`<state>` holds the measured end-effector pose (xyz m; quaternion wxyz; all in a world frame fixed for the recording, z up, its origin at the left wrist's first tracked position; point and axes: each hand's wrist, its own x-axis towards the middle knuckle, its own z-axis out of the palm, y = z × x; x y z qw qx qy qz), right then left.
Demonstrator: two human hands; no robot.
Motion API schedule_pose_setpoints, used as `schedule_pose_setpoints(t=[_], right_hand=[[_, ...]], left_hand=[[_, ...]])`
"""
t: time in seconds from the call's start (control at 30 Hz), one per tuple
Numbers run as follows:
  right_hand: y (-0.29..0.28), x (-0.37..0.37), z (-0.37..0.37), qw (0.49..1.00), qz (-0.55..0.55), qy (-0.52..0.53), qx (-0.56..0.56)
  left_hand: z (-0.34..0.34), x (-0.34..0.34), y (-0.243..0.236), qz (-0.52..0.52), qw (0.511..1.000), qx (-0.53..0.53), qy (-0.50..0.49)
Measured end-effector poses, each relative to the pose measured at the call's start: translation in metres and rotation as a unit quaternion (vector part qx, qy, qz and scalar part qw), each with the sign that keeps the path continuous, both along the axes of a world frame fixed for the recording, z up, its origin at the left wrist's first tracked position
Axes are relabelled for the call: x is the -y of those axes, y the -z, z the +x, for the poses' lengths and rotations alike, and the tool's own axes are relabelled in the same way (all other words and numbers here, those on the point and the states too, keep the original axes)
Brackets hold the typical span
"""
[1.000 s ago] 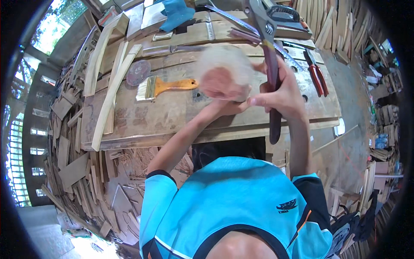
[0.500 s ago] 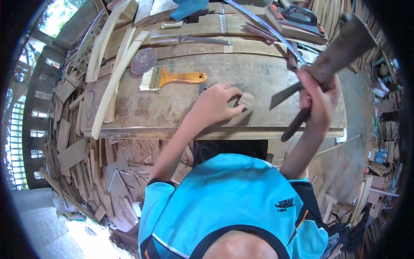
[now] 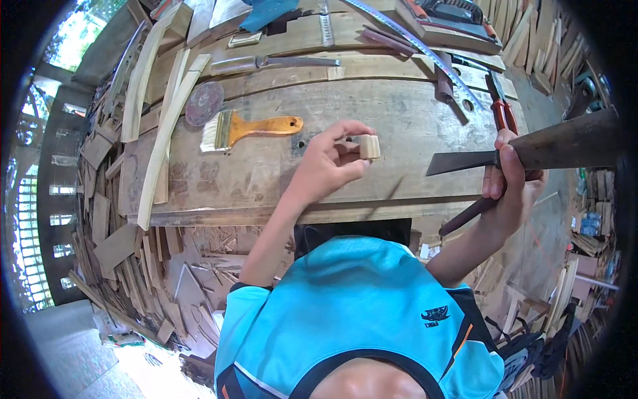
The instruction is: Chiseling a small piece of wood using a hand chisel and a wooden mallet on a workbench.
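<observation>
My left hand [image 3: 324, 169] pinches a small pale wooden block [image 3: 370, 146] just above the workbench [image 3: 232, 183]. On the right, my right hand [image 3: 512, 179] grips a dark metal tool [image 3: 561, 139] with a broad head, a thin flat blade pointing left and a dark handle hanging toward me. A paintbrush [image 3: 262, 126] with an orange wooden handle lies left of my left hand, beside a round reddish disc [image 3: 203, 104]. Red-handled pliers [image 3: 505, 114] lie just behind my right hand.
Long pale wood strips [image 3: 159, 173] overhang the bench's left front edge. A chisel [image 3: 242, 64], a long metal ruler [image 3: 425, 50], a hand saw [image 3: 452, 12] and a blue cloth [image 3: 266, 13] lie at the back. Piles of scrap wood [image 3: 113, 246] surround the bench.
The dark tool in my right hand has swung out to the right, its head now sideways and lower. My left hand has separated from it and now pinches the small block.
</observation>
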<state>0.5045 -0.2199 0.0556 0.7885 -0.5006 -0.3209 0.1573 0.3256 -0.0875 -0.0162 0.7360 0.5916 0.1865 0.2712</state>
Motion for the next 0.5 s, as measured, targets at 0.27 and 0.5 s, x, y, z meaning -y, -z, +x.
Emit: schedule_pose_setpoints(t=[0.27, 0.5], right_hand=[[0.002, -0.004, -0.002, 0.999, -0.036, -0.041, 0.002], [0.0, -0.009, -0.011, 0.992, 0.009, -0.1, -0.081]], left_hand=[[-0.016, 0.005, 0.016, -0.003, 0.999, 0.014, -0.032], [-0.015, 0.012, 0.017, 0.301, 0.936, -0.15, -0.103]])
